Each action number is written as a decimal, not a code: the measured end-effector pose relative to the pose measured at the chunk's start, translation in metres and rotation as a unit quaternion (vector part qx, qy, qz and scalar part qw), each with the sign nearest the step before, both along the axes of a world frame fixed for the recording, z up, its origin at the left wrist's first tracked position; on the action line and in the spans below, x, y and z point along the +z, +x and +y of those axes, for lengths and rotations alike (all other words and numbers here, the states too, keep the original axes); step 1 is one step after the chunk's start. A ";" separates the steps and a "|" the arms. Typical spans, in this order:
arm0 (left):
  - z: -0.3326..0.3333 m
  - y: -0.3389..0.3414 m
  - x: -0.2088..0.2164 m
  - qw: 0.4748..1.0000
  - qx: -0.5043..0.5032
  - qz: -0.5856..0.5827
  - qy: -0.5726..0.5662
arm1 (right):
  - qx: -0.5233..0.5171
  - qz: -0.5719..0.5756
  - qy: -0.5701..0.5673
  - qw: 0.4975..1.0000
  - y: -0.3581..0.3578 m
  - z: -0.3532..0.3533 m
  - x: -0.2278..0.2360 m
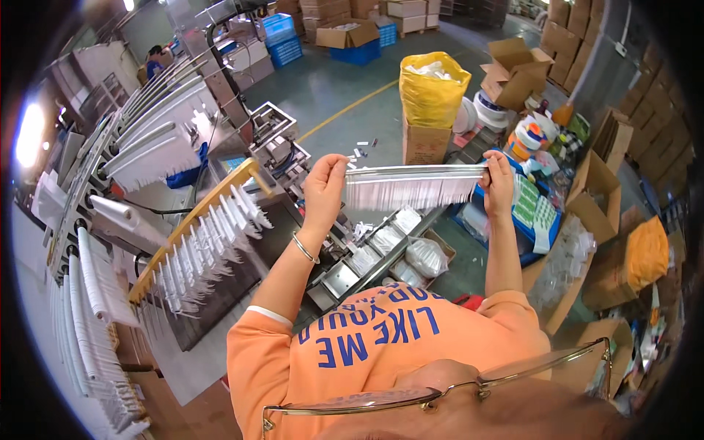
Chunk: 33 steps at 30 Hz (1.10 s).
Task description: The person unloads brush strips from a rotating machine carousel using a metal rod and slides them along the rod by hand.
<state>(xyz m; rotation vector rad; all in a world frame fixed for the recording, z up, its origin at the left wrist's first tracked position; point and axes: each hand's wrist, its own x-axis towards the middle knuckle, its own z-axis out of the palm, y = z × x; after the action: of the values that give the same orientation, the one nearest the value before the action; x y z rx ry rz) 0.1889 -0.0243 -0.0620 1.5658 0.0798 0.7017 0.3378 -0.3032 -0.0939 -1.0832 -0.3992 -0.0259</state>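
Both my arms are raised in front of me. A long white strip with a dense fringe of thin strands (411, 189) is stretched level between my hands. My left hand (328, 178) is closed on its left end, fingers pinched together. At the other end, my right hand (498, 176) grips the strip with thumb and fingers. To the left of my left arm, a wooden bar (192, 229) slants over the machine, with a row of similar white fringed pieces (209, 249) hanging from it. What the strands are made of is too small to tell.
A metal machine (275, 136) with a chute of white packets (385, 238) stands ahead. Racks of white fringed rolls (95, 279) line the left. Beyond are a yellow bag (433, 88) on a carton, open cardboard boxes (517, 73) and blue crates (282, 40). Another person (154, 62) is far left.
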 end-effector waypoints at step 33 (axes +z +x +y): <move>0.142 0.107 0.052 0.897 0.435 -0.011 0.083 | 0.440 -0.008 0.091 0.893 0.206 0.236 0.039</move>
<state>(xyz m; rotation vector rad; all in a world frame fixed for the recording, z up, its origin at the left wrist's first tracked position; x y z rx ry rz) 0.2956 0.1174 -0.0100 1.6589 0.7573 1.4510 0.5438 -0.0671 -0.0554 -0.6399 -0.8579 0.7227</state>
